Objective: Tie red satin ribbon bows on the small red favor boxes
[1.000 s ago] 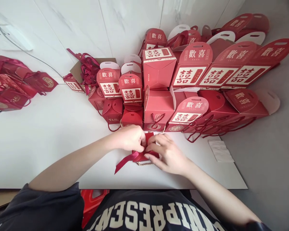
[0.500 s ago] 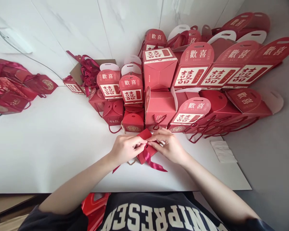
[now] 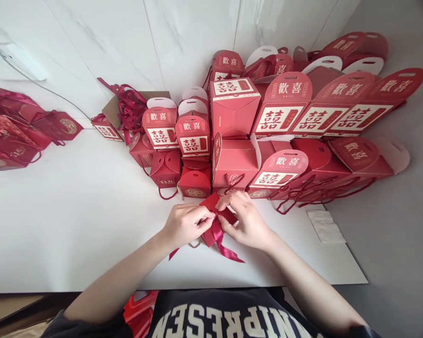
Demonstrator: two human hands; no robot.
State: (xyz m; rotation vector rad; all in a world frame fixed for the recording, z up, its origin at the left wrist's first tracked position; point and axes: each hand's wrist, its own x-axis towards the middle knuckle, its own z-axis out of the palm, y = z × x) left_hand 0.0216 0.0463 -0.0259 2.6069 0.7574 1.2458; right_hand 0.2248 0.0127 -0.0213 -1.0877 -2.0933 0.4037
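Note:
A small red gift box (image 3: pixel 208 238) sits on the white table in front of me, partly covered by my hands. A shiny dark-pink ribbon (image 3: pixel 229 252) is at its top, and one tail hangs toward the table's front edge. My left hand (image 3: pixel 186 224) pinches the ribbon from the left, with thumb and index finger together over the box. From the right, my right hand (image 3: pixel 245 219) has its thumb and fingertips closed on the ribbon at the same spot. A tan cord (image 3: pixel 196 245) pokes out below the box. The ribbon's knotted part is hidden by my fingers.
Many red boxes (image 3: pixel 236 110) are stacked behind my hands along the wall. An open carton (image 3: pixel 113 111) of loose ribbons stands further left. More ribboned boxes (image 3: pixel 21 124) lie at the far left. White tissues (image 3: pixel 326 226) lie on the white table (image 3: pixel 91 225) at the right.
My right hand's fingers have shifted and curl more around the ribbon. The ribbon tail has swung a little. The view has tilted slightly, so everything sits lower.

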